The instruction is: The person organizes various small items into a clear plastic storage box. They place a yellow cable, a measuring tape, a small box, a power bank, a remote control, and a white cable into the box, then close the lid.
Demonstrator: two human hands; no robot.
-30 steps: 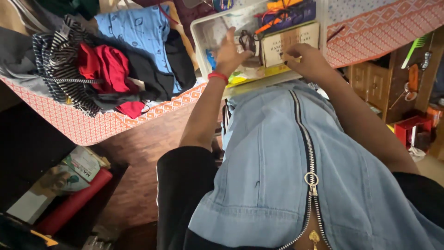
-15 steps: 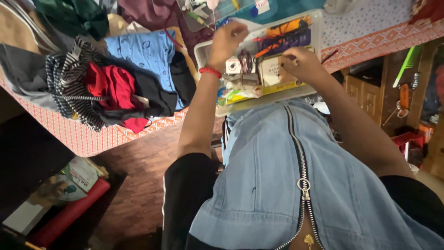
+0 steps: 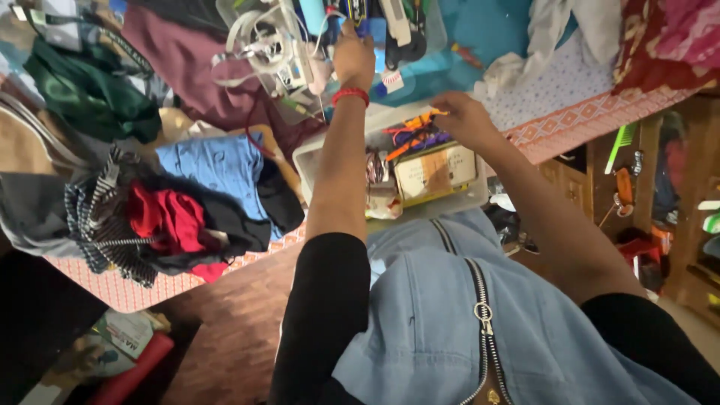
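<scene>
Head view, places given relative to the white plastic tray.

Hands: two, well apart. Left hand, with one red band at the wrist, reaches beyond the tray's far edge into a second, clear container; its fingers are curled among the clutter there, but what they grip cannot be told. Right hand rests on the tray's far right corner, fingers bent at the orange and purple items; whether they clamp anything cannot be told.

Inside the tray: one tan cardboard box lying flat near the middle, the orange and purple items just beyond it, small packets to its left.

Clear container: one bundle of white cable at its left end, several tools and tubes, not countable.

Left of the tray, on the bed's patterned sheet: one blue garment, one red garment, one striped garment, one green garment, one maroon garment.

Right of the tray: one green comb against wooden furniture.

Nearest the camera: one denim garment with one zip.
</scene>
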